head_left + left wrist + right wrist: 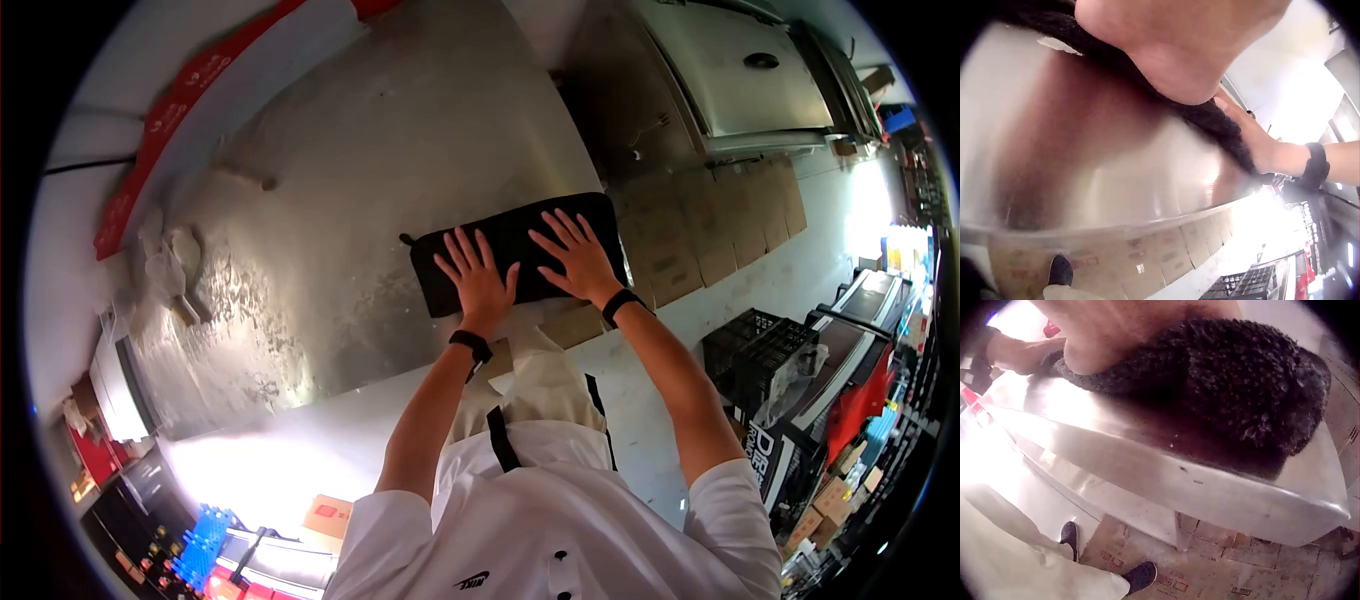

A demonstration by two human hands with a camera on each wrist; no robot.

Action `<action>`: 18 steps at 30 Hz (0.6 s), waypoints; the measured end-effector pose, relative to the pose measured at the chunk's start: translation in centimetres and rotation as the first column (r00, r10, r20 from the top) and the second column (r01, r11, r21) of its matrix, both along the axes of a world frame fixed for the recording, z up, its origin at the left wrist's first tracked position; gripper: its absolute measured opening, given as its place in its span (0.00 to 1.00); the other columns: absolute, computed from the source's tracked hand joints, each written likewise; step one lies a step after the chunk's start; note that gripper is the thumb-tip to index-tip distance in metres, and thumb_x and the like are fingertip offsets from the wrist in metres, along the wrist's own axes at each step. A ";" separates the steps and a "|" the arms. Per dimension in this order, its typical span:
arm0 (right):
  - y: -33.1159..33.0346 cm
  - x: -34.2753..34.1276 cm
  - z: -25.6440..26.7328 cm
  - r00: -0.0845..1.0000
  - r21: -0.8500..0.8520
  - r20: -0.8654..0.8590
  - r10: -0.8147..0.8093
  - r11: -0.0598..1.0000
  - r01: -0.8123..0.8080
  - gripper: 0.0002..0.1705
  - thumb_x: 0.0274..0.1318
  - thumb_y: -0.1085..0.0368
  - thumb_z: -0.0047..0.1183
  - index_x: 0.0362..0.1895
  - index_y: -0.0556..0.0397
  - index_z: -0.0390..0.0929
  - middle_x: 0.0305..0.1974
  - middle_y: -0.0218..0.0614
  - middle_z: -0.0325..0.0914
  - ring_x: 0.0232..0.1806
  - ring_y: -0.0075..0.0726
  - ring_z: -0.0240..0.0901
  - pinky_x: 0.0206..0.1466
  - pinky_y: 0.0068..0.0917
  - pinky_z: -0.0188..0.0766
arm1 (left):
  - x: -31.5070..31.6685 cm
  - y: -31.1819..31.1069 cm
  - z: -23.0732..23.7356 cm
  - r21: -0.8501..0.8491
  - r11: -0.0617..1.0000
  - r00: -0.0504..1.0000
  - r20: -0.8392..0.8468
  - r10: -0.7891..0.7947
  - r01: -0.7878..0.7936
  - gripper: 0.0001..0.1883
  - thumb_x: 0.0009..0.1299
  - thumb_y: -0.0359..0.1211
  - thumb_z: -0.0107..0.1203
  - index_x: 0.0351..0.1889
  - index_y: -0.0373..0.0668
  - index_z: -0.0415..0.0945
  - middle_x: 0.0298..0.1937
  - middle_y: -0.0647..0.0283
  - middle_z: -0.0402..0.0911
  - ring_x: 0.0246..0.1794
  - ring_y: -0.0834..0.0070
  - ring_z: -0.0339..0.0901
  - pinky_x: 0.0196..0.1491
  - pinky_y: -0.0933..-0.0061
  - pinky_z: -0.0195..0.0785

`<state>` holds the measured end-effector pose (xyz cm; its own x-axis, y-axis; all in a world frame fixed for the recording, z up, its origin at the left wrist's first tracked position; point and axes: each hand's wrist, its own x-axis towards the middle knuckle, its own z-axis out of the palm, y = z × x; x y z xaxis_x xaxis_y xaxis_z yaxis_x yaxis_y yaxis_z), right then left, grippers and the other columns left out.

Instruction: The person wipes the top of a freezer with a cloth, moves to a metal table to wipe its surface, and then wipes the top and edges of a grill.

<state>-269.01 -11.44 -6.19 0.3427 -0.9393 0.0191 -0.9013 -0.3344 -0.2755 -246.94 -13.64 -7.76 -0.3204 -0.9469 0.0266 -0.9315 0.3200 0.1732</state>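
A dark, fluffy cloth, folded into a long shape like a towel, lies on the metal tabletop near its front right corner. A small loop sticks out at its left end. My left hand rests flat on the left part of it, fingers spread. On the right part lies my right hand, also palm down with fingers apart. In the right wrist view the thick, rounded pile of the cloth bulges beside the right hand. The left wrist view shows the heel of the left hand over the cloth's edge.
Clear plastic bags lie at the table's left side, near a red-edged sheet. A metal appliance stands at the back right. Flattened cardboard covers floor beside the table; black crates stand at right.
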 end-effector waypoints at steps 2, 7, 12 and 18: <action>0.0 0.3 0.4 1.000 -0.008 -0.028 -0.015 1.000 0.014 0.38 0.65 0.42 0.49 0.77 0.32 0.59 0.79 0.38 0.49 0.81 0.49 0.42 0.80 0.55 0.40 | 0.2 -0.6 0.8 0.059 0.998 1.000 0.021 -0.017 0.016 0.43 0.75 0.60 0.42 0.75 0.32 0.57 0.79 0.35 0.47 0.80 0.34 0.34 0.73 0.26 0.24; -0.3 1.2 0.6 0.996 0.019 -0.093 -0.005 1.000 0.007 0.39 0.66 0.40 0.48 0.77 0.33 0.58 0.79 0.40 0.48 0.81 0.51 0.40 0.79 0.59 0.37 | 2.2 -2.5 1.5 -0.056 0.951 0.950 -0.051 -0.307 0.304 0.38 0.76 0.55 0.45 0.73 0.35 0.62 0.79 0.44 0.53 0.82 0.46 0.41 0.76 0.33 0.32; 0.1 3.7 0.8 0.992 -0.008 -0.087 -0.096 0.995 0.096 0.42 0.63 0.35 0.49 0.77 0.32 0.58 0.80 0.45 0.45 0.82 0.59 0.35 0.77 0.69 0.32 | 3.9 -2.8 1.5 -0.017 0.866 0.853 -0.167 -0.495 0.499 0.35 0.77 0.49 0.45 0.78 0.44 0.55 0.81 0.56 0.53 0.82 0.59 0.44 0.79 0.43 0.33; 3.7 9.3 1.1 0.997 0.087 -0.081 -0.019 0.996 0.026 0.45 0.60 0.32 0.50 0.78 0.31 0.57 0.80 0.48 0.43 0.82 0.63 0.32 0.76 0.73 0.28 | 9.8 1.6 2.1 0.095 0.885 0.881 -0.191 -0.433 0.456 0.36 0.76 0.48 0.46 0.79 0.46 0.53 0.81 0.54 0.51 0.82 0.58 0.44 0.79 0.41 0.32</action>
<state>-259.73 -7.76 -5.13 0.3186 -0.9436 -0.0905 -0.9285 -0.2915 -0.2301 -237.12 -12.05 -5.66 -0.7103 -0.7039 -0.0027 -0.6524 0.6570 0.3778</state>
